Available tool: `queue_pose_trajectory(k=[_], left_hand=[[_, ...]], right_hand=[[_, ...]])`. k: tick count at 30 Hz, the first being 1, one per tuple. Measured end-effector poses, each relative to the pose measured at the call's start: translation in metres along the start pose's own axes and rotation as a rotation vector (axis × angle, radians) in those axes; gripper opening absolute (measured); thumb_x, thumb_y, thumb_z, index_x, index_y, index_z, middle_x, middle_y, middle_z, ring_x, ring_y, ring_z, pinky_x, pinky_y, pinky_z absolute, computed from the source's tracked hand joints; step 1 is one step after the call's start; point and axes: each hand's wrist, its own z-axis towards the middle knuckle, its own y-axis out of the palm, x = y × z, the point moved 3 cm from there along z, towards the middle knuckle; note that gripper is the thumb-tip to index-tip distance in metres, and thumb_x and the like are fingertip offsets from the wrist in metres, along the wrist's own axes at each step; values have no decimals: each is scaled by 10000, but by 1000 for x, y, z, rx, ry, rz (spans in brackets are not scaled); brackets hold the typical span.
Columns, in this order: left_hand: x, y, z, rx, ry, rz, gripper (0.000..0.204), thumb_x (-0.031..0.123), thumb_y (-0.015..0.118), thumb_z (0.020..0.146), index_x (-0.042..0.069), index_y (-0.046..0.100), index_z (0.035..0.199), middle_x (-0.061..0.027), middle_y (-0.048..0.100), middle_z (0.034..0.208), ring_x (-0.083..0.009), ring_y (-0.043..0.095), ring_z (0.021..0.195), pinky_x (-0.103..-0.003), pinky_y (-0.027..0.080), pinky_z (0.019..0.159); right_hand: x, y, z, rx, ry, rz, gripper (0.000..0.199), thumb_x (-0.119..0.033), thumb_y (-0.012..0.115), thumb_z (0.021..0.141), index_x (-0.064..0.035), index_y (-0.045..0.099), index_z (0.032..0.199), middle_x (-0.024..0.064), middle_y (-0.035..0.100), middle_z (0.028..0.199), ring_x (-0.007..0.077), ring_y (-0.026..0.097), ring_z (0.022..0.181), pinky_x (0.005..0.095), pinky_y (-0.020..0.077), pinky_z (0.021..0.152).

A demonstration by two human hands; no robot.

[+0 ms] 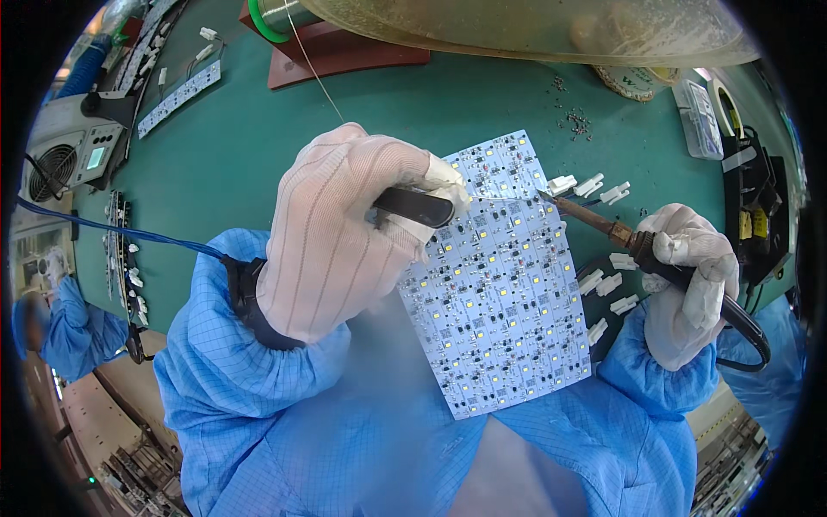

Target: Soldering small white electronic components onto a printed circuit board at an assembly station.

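Note:
A white LED circuit board (504,302), set with rows of small chips and yellowish LEDs, lies tilted before me. My left hand (340,233), in a striped white glove, is closed over its upper left part. It grips a thin solder wire (500,199) and a rounded black-handled tool (413,207) whose far end is hidden. My right hand (689,276), also gloved, holds a soldering iron (616,231). The iron's tip is at the board's upper right edge, close to the wire's end. White connectors (589,184) with short leads sit along that edge.
A solder spool (280,17) stands on a dark red base (336,56). Overhead hangs a translucent cover (551,30). Small metal parts (575,122) are scattered behind the board. Left are a grey machine (73,155) and LED strips (179,99); a blue cord (121,228) runs to my left wrist. Another person (73,327) sits far left.

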Motion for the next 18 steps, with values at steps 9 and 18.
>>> queue_pose_trajectory(k=[9, 18], left_hand=[[0, -1, 0, -31, -17, -11, 153, 19, 739, 683, 69, 688, 818, -37, 614, 740, -162, 545, 647, -282, 419, 561], [0, 0, 0, -24, -15, -20, 153, 12, 734, 676, 70, 693, 811, -35, 603, 736, -157, 540, 643, -278, 416, 560]], right_hand=[[-1, 3, 0, 51, 26, -56, 209, -173, 454, 947, -54, 613, 880, 109, 533, 675, 161, 492, 606, 235, 365, 507], [1, -1, -1, 18, -15, -51, 256, -209, 434, 953, -38, 619, 910, 79, 520, 634, 153, 463, 588, 282, 428, 611]])
